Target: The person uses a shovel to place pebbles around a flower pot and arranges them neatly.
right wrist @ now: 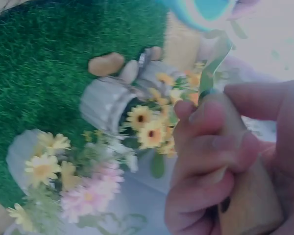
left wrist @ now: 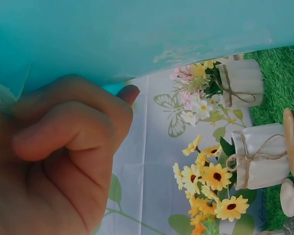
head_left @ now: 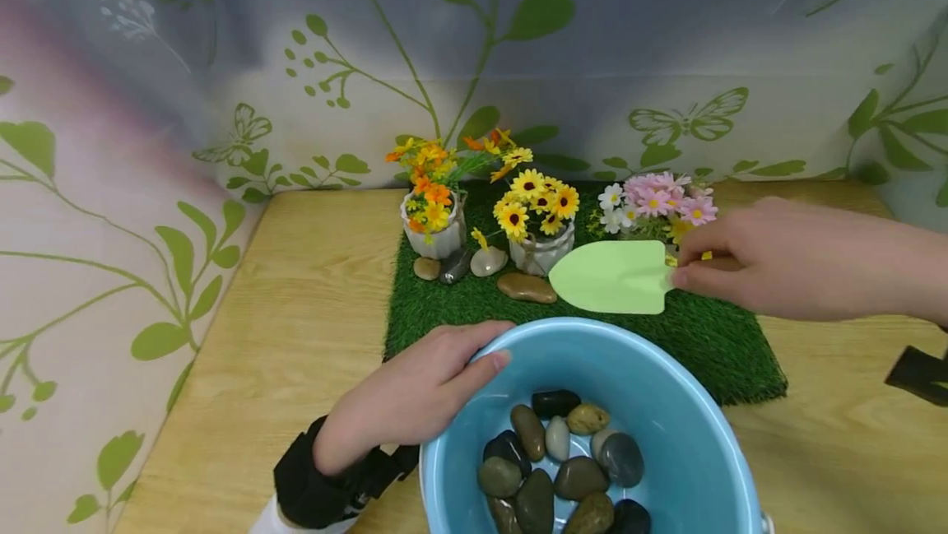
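Observation:
In the head view my left hand grips the rim of a light blue bucket, thumb over the edge. The left wrist view shows its fingers curled beside the bucket's outer wall. Several smooth dark and grey stones lie at the bottom of the bucket. My right hand holds a small trowel with a pale green blade, level above the grass mat and pointing left. In the right wrist view my fingers wrap round its wooden handle. The blade's face holds nothing visible.
Behind the bucket lies a green artificial grass mat on a wooden table. Pots of orange flowers, yellow flowers and pink and white flowers stand along its back. Several stones, including a brown one, lie before them.

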Demonstrator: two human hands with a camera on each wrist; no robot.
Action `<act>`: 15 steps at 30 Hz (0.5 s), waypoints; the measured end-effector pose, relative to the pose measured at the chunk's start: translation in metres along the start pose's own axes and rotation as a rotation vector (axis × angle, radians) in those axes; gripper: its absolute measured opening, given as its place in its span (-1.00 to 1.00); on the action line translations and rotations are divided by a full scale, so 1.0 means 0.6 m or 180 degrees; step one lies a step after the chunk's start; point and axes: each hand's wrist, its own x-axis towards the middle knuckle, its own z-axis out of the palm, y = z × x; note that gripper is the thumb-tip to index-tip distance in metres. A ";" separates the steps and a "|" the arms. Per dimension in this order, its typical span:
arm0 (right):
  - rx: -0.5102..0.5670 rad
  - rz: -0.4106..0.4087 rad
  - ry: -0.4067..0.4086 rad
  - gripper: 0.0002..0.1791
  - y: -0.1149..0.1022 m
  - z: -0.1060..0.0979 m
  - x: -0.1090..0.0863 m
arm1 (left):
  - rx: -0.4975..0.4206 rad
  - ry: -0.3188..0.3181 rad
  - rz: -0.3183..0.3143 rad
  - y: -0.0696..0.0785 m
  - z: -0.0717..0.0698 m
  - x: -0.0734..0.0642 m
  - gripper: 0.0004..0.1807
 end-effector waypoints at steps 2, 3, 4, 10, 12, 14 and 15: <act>-0.0154 0.0005 0.0161 -0.65 0.002 0.002 -0.019 | 0.0019 -0.0008 0.0042 0.001 -0.001 0.003 -0.64; -0.0210 -0.0008 0.0220 -0.65 0.003 0.004 -0.027 | 0.0024 -0.0009 0.0049 0.001 -0.001 0.004 -0.64; -0.0282 -0.0076 0.0293 -0.67 0.003 0.007 -0.033 | 0.0020 -0.0016 0.0038 0.002 -0.001 0.005 -0.64; -0.0841 -0.0947 0.0602 -0.81 -0.018 0.019 -0.045 | -0.0090 -0.0050 -0.0068 0.002 0.000 0.003 -0.60; -0.1049 -0.1225 0.0705 -0.73 -0.031 0.026 -0.042 | -0.0091 -0.0044 -0.0072 0.002 0.000 0.001 -0.60; -0.1284 -0.1466 0.0813 -0.72 -0.046 0.034 -0.036 | -0.0082 -0.0027 -0.0069 0.002 0.001 0.000 -0.61; -0.1444 -0.1565 0.0844 -0.71 -0.053 0.038 -0.033 | -0.0079 -0.0018 -0.0067 0.002 0.001 -0.001 -0.61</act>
